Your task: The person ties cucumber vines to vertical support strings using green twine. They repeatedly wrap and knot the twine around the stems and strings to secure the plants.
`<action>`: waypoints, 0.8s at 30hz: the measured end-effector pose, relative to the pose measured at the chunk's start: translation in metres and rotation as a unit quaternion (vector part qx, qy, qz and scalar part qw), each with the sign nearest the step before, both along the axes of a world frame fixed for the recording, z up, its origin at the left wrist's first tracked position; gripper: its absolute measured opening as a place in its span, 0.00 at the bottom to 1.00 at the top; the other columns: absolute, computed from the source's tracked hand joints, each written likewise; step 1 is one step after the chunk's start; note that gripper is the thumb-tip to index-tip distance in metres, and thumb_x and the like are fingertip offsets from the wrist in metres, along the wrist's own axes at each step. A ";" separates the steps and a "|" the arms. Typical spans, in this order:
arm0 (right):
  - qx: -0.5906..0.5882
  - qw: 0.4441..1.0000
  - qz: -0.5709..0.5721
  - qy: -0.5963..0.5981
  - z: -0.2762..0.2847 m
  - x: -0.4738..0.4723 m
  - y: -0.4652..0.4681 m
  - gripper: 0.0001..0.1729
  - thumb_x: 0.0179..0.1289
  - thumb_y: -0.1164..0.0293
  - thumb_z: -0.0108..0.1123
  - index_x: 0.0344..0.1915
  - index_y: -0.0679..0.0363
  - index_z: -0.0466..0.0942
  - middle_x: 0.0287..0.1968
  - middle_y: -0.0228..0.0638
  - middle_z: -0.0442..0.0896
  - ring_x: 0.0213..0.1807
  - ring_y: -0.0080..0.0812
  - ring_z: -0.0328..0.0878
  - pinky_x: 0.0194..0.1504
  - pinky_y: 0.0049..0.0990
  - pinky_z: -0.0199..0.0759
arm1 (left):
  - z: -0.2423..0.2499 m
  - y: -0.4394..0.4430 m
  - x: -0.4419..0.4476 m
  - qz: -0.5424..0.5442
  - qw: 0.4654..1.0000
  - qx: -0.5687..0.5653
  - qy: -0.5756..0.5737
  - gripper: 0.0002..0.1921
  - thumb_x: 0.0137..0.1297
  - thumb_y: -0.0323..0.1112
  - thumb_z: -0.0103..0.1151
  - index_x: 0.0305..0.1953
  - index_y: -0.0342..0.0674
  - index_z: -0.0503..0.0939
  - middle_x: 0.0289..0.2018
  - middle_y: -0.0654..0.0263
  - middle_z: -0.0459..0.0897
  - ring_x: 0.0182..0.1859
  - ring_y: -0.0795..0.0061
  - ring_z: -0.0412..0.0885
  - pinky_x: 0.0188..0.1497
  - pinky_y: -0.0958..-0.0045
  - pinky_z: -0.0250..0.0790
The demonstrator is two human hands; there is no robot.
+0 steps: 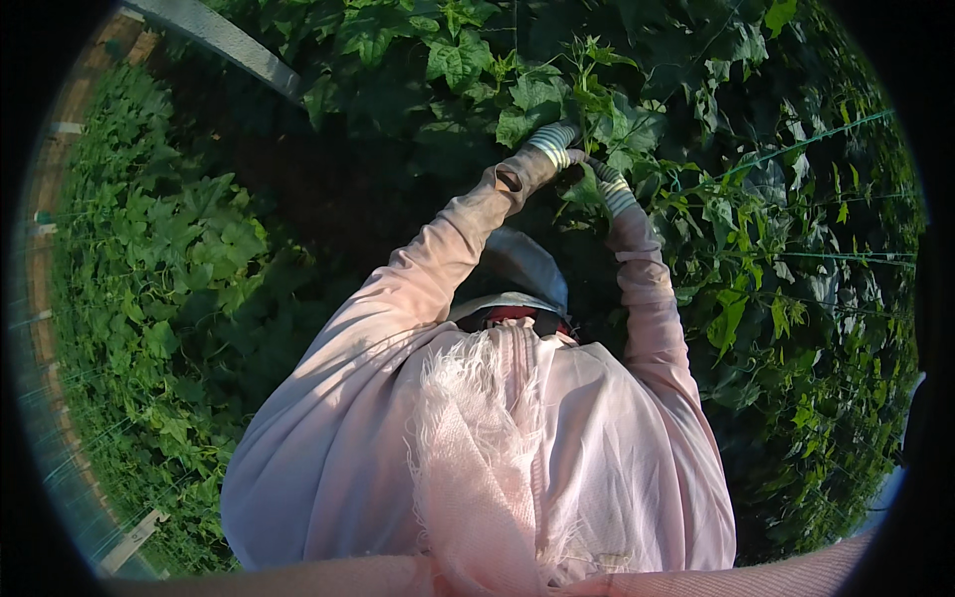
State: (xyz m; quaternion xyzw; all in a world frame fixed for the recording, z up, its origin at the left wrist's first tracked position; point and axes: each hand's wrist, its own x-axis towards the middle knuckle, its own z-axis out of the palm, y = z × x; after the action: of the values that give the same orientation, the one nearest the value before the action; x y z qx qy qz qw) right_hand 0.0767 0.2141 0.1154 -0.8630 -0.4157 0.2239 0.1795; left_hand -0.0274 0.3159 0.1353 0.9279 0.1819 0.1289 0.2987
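My left hand point(556, 144), in a glove with a striped cuff, is among the vine leaves in front of me. Close beside it, my right hand point(610, 183) wears a matching striped glove. The fingers of both meet near a thin green vine stem point(587, 138). Leaves and the gloves partly cover the fingertips, so whether they pinch the stem is unclear. A broad lobed leaf point(536, 101) hangs just above the left hand. Another leaf point(584, 188) sits below the fingers, between the two cuffs.
Dense climbing vines point(753, 246) fill the right side, with green twine point(809, 144) strung across them. A second leafy row point(171, 276) runs along the left. A pale post point(224, 45) slants in at upper left. A grey-blue bag-like item point(526, 265) is at my waist.
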 end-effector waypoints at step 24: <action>0.047 0.997 -0.030 0.048 -0.016 0.008 -0.043 0.28 0.51 0.54 0.51 0.50 0.56 0.67 0.51 0.41 0.68 0.51 0.42 0.66 0.51 0.35 0.61 | 0.030 -0.039 0.015 0.140 0.746 -0.608 -0.234 0.10 0.57 0.35 0.51 0.34 0.33 0.73 0.28 0.63 0.73 0.31 0.76 0.70 0.32 0.76 0.65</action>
State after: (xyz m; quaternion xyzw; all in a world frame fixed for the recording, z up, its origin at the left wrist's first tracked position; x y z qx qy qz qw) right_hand 0.0843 0.1707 0.0993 -0.8538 -0.3907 0.2399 0.2467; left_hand -0.0127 0.2769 0.1650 0.4548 0.2744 0.2448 0.8111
